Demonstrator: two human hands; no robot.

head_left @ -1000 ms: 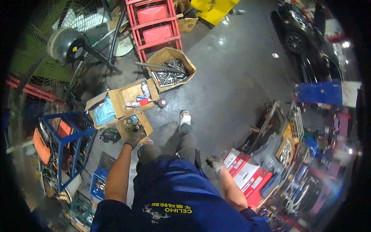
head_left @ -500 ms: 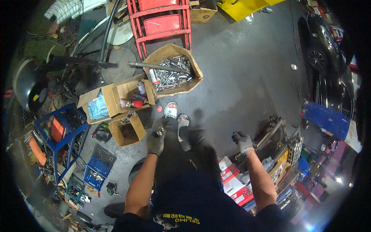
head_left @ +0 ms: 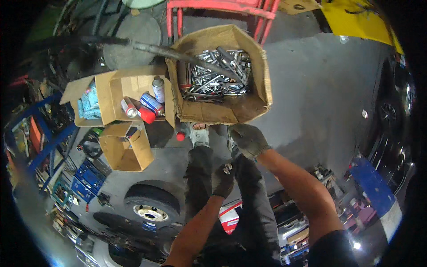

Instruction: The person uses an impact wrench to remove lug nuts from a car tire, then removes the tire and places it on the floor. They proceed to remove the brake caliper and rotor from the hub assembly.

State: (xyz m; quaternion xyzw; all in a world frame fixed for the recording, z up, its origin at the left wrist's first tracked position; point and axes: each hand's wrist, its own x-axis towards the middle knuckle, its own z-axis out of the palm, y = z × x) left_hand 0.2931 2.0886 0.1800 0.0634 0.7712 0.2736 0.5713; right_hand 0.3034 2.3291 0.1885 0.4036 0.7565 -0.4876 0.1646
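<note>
My left hand [head_left: 222, 183], in a grey work glove, is closed around a small shiny metal piece [head_left: 227, 168] low in front of my legs. The glove covers most of that piece, and its exact kind does not show. My right hand [head_left: 250, 141], gloved as well, is at the near edge of a large cardboard box [head_left: 209, 112]. Its fingers point toward the box wall and are partly hidden, so I cannot see whether they touch it. Inside the box lies a heap of metal hand tools and sockets [head_left: 222, 75]. A long metal bar [head_left: 178, 55] rests across the box's left rim.
Left of the box, an open carton [head_left: 116, 100] holds spray cans [head_left: 152, 103] and light blue packs [head_left: 90, 102]. A smaller carton [head_left: 124, 153] and a tyre [head_left: 153, 200] stand nearer. Beyond the box is a red metal frame [head_left: 222, 5]. A dark car [head_left: 391, 115] is far right.
My view has come closer to the tool box. My right hand has swung inward to the box's near edge. My left hand has moved in front of my legs, still holding the metal piece.
</note>
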